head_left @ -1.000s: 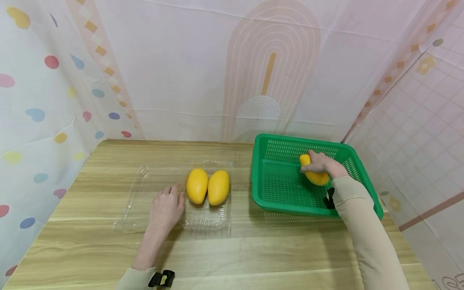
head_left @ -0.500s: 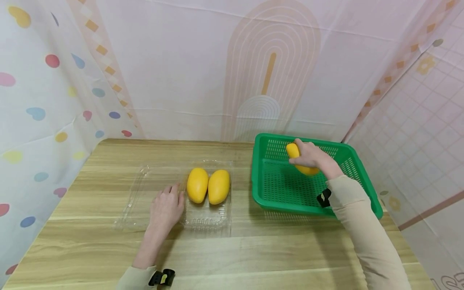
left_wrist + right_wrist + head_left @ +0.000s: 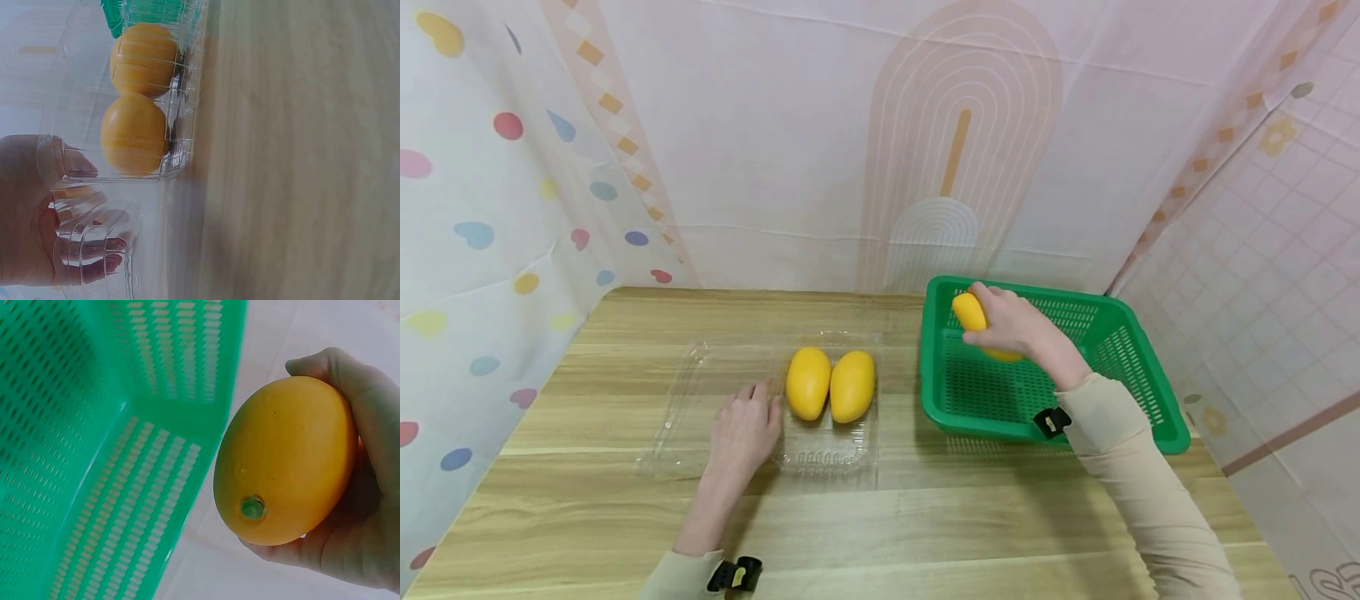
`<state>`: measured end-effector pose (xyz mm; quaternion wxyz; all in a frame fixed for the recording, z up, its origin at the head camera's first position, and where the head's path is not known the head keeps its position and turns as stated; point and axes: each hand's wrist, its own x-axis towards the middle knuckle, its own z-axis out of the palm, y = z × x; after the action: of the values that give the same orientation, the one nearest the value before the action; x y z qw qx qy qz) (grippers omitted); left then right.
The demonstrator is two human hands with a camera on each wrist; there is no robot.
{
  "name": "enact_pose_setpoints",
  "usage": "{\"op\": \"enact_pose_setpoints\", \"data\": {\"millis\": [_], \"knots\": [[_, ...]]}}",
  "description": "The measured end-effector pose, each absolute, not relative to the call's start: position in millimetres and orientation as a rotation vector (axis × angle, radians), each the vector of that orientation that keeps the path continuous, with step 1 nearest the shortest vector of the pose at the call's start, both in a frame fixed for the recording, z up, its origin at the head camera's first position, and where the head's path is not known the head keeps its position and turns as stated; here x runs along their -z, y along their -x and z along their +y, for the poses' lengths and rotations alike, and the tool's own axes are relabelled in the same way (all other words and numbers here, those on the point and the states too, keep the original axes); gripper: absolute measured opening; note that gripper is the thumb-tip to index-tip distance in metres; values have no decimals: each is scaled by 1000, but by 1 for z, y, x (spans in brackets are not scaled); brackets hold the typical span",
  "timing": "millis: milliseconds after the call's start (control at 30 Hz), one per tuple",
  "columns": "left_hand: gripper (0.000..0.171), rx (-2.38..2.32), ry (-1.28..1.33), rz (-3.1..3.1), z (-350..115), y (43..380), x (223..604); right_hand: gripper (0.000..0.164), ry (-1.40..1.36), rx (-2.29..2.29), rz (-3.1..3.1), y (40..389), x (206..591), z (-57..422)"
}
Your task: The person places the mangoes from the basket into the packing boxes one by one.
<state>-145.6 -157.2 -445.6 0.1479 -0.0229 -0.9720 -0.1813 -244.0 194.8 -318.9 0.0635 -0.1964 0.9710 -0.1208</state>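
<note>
My right hand (image 3: 1011, 321) grips a yellow mango (image 3: 972, 312) above the left part of the green basket (image 3: 928, 367). In the right wrist view, the mango (image 3: 284, 465) has a green stem end, and thumb and fingers wrap its sides. Two more mangoes, a left one (image 3: 808, 383) and a right one (image 3: 852, 387), lie side by side in a clear plastic clamshell box (image 3: 827, 458). My left hand (image 3: 745, 429) rests between the box and its opened lid (image 3: 681, 400), close to the left mango. Through the clear plastic, the left wrist view shows its loosely bent fingers (image 3: 94, 250).
The wooden table (image 3: 880, 542) carries both containers, with the basket to the right of the clamshell. A patterned cloth (image 3: 775, 167) hangs behind the table and along both sides. The basket's raised rim stands around the space under my right hand.
My right hand has lifted the mango off the basket's floor and carried it left toward the basket's left side. The left hand, the clamshell and its two mangoes stay put.
</note>
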Motion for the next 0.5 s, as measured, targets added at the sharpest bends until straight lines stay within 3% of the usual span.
{"op": "enact_pose_setpoints", "data": {"millis": [200, 500], "knots": [[36, 517, 64, -2796, -157, 146, 446, 62, 662, 356, 2945, 231, 317, 169], [35, 530, 71, -2782, -158, 146, 447, 53, 836, 349, 2955, 209, 317, 125]]}}
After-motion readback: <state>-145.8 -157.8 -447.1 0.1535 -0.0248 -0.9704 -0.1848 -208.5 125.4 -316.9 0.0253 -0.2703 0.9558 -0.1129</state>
